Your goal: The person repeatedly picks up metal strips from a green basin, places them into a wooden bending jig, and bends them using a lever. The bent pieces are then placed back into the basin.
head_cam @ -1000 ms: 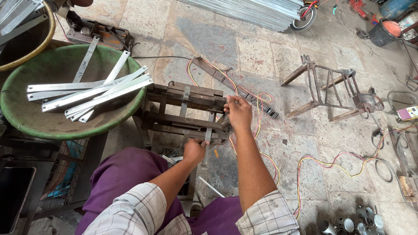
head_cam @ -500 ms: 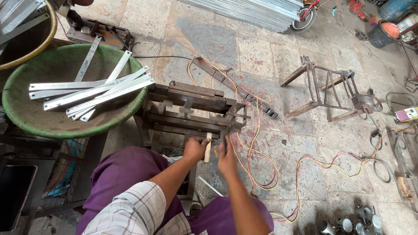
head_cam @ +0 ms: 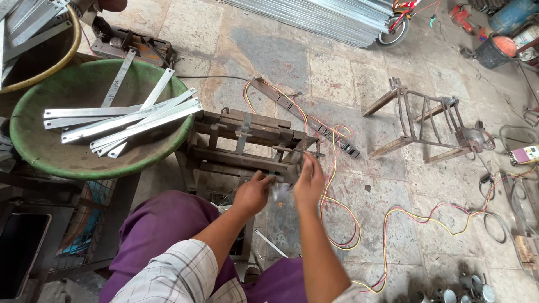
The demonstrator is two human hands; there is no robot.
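Two hands, left hand and right hand, fingers closed on one blurred metal piece at centre, its direction unclear

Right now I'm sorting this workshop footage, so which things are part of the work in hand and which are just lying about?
In hand:
left hand and right hand, both holding a small metal piece
rusty metal jig
flat metal strips in the green basin

Lying about:
red and yellow cable
rusty metal frame
stacked metal sheets
black bucket
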